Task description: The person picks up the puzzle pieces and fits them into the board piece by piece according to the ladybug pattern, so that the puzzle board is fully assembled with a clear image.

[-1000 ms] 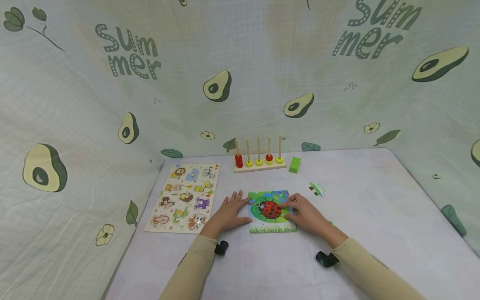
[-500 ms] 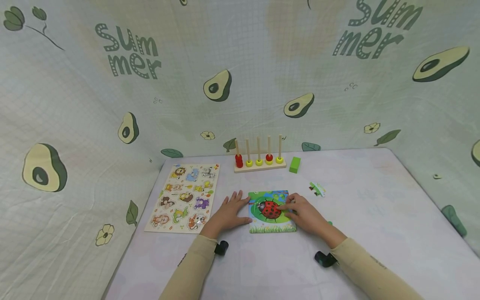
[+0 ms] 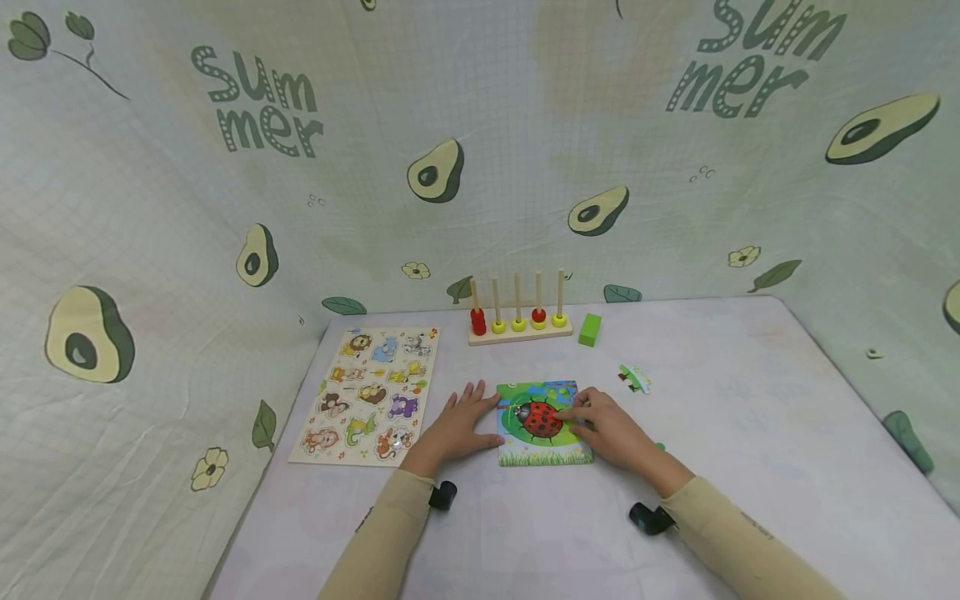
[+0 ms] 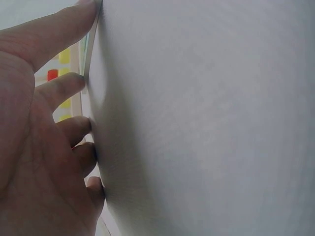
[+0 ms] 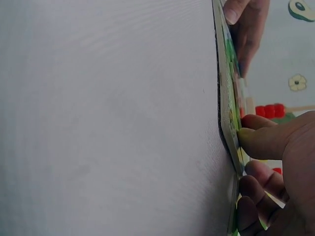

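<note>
The ladybug jigsaw puzzle [image 3: 536,454] lies flat on the table between both hands. My left hand [image 3: 455,429] is spread along its left edge, thumb and index fingertips right at the border; in the left wrist view the left fingers [image 4: 69,88] reach down to the table. My right hand [image 3: 611,429] comes in from the right. Its thumb and bent index finger pinch at a puzzle piece on the ladybug's right side, and the hand hides part of that side. The right wrist view shows the thumb [image 5: 258,140] against the puzzle's face, the other fingers curled behind.
A loose puzzle piece [image 3: 635,378] lies to the upper right, and a green bit [image 3: 660,446] peeks out by the right wrist. An animal peg puzzle [image 3: 367,404] is at left. Behind stand a bead stacker [image 3: 519,335] and a green block [image 3: 589,330].
My right index finger has slid slightly left over the ladybug, and the right wrist has shifted a little left. My left hand and the puzzle have stayed in place.
</note>
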`<state>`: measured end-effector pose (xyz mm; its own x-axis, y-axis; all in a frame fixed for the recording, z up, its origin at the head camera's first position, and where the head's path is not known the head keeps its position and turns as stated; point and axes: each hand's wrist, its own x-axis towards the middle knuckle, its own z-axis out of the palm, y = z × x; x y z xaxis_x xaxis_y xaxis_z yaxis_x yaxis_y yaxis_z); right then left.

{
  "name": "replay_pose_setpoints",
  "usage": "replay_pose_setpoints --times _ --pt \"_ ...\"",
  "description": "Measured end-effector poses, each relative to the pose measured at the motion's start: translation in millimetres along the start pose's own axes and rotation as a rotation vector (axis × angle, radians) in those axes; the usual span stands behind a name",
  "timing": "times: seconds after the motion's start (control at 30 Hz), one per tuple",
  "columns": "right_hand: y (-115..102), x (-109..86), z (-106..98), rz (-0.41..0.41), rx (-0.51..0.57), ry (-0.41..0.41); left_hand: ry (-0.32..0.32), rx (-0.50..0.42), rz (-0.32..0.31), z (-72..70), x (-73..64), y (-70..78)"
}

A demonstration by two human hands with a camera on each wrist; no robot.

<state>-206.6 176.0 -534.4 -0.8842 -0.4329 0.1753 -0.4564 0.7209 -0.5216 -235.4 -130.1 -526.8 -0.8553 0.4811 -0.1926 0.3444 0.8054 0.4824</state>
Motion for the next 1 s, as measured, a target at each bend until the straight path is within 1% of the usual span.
replay_pose_setpoints --times 0.2,0.47,0.67,0.87,1.0 --pt "2 0.1 1 0.001 0.019 0.003 -0.003 0.01 -0.004 -0.2 0.1 0.4" --pt "4 -0.1 -4 0.1 0.143 -0.022 -0.007 0.01 0.0 -1.0 -0.4 1.2" --pt "10 -4.0 -15 0.137 0.231 0.024 -0.004 0.009 0.001 -1.0 -0.3 0.7" --pt "18 -13.6 -28 0.175 0.222 0.052 -0.006 0.004 -0.005 -1.0 0.1 1.1" --pt "24 -22.3 -35 0.178 0.201 0.054 -0.012 0.009 -0.009 0.5 0.9 0.3"
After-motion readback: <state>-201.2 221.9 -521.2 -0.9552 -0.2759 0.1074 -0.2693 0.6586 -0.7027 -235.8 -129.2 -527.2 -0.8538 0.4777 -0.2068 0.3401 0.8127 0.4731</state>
